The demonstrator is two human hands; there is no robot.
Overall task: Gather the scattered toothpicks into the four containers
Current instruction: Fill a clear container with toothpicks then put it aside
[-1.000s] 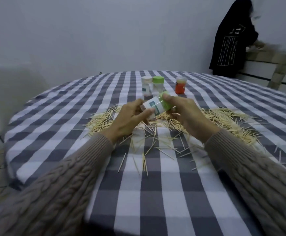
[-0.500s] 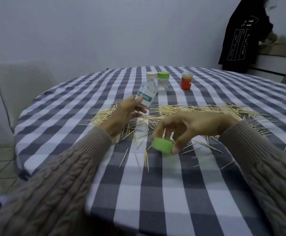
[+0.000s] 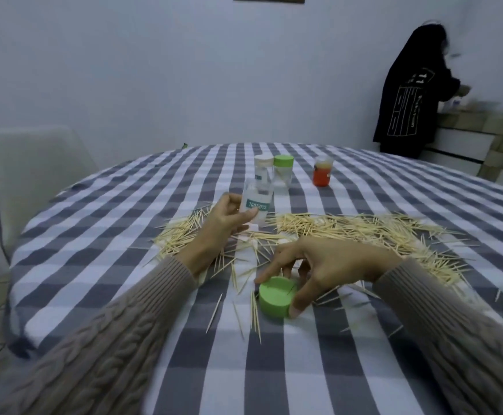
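My left hand [image 3: 223, 223] holds an uncapped clear toothpick container [image 3: 256, 202] with a teal label, upright above the pile. My right hand [image 3: 328, 265] rests its fingertips around the green lid [image 3: 275, 296], which sits on the checked tablecloth. A wide heap of toothpicks [image 3: 349, 229] stretches across the middle of the table, and loose ones lie around the lid. Farther back stand a white-capped container [image 3: 263, 172], a green-capped container [image 3: 283, 173] and an orange container [image 3: 322, 175].
The round table [image 3: 124, 211] carries a grey and white checked cloth. A pale chair [image 3: 31, 175] stands at the left. A person in a black coat [image 3: 409, 100] stands by a counter at the far right.
My hands parted: the right one took the green lid off the container and lowered it onto the cloth near me, while the left one raised the open container upright.
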